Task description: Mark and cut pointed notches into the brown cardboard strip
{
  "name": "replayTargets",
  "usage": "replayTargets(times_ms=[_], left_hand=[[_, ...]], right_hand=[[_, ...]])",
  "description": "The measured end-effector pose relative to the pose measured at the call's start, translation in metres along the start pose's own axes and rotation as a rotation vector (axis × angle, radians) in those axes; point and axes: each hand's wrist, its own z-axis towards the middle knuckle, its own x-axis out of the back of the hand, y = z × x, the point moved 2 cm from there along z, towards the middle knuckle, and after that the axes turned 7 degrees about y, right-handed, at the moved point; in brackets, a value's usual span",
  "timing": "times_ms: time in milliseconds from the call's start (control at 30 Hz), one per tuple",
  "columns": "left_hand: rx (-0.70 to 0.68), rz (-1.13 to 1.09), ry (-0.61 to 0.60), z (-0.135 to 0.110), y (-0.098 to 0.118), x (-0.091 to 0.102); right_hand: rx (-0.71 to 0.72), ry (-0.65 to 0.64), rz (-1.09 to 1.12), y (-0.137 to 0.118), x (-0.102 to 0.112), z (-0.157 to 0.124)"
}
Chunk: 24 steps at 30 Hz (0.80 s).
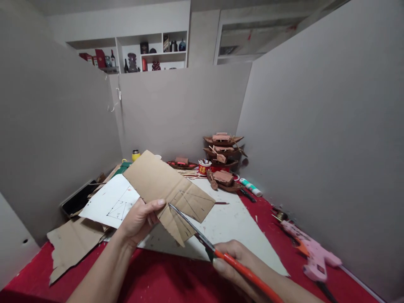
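Note:
My left hand (142,219) grips a piece of brown cardboard (164,179) by its near edge, thumb on top and fingers underneath. Pencil lines cross the right part of that cardboard. My right hand (235,265) is closed round the red handles of a pair of scissors (205,240). Their dark blades lie along a cut in the cardboard, tips close to my left thumb, and a pointed flap of cardboard hangs below the cut. Behind my left hand lies a white sheet with a drawn figure (104,204). A pencil (221,203) shows just past the cardboard's right corner.
A white board (249,235) covers part of the red tabletop (170,277). Model boats (224,179) are stacked at the back beside a patterned cup (204,167). A pink glue gun (315,252) lies right; cardboard scraps (75,244) and a black tray (78,198) lie left. Grey partitions (331,126) enclose the table.

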Motion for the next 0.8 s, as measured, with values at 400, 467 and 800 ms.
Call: replayTargets(times_ms=[400,467,800], left_hand=[[0.054,0.008,-0.060,0.000,0.003,0.007],[0.083,0.011,-0.070,0.001,0.003,0.009],[0.082,-0.011,-0.063,0.001,0.002,0.008]], right_hand=[[0.023,0.000,0.007,-0.003,-0.002,0.000],[-0.001,0.000,-0.017,-0.003,-0.001,0.001],[0.014,0.022,-0.228,-0.010,0.002,-0.002]])
